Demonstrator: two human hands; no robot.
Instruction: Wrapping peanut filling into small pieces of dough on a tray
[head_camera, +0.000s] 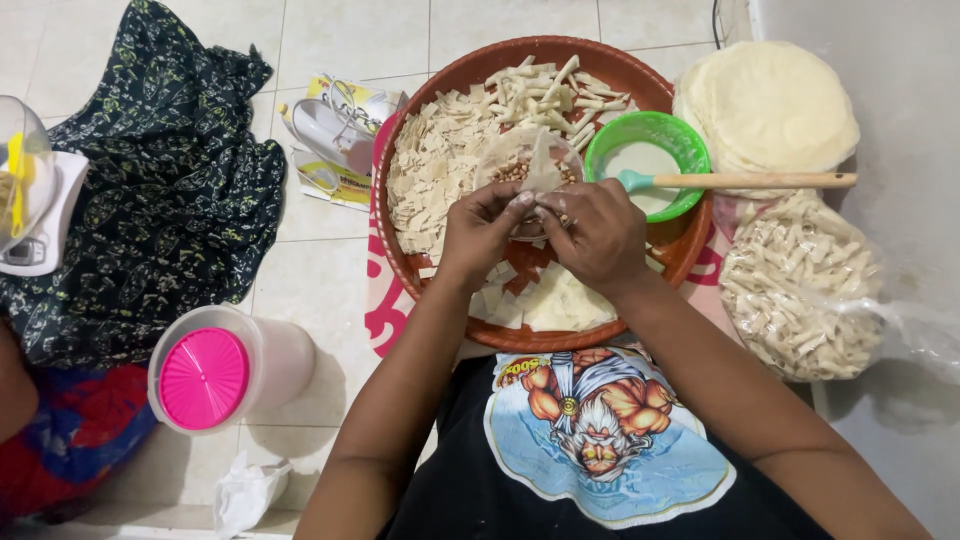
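Note:
My left hand and my right hand meet over a large brown round tray, pinching a small pale dough wrapper between their fingertips. Just behind the fingers a small clear bowl of brown filling sits on the tray. The tray holds a heap of cut square wrappers on the left, rolled pale sticks at the back, and flat sheets near me. A green bowl of white paste with a wooden-handled brush sits on the tray's right.
A stack of round pale sheets lies at the right, with a clear bag of rolled pieces below it. On the floor at the left are a dark patterned cloth, a pink-lidded container and a kitchen scale.

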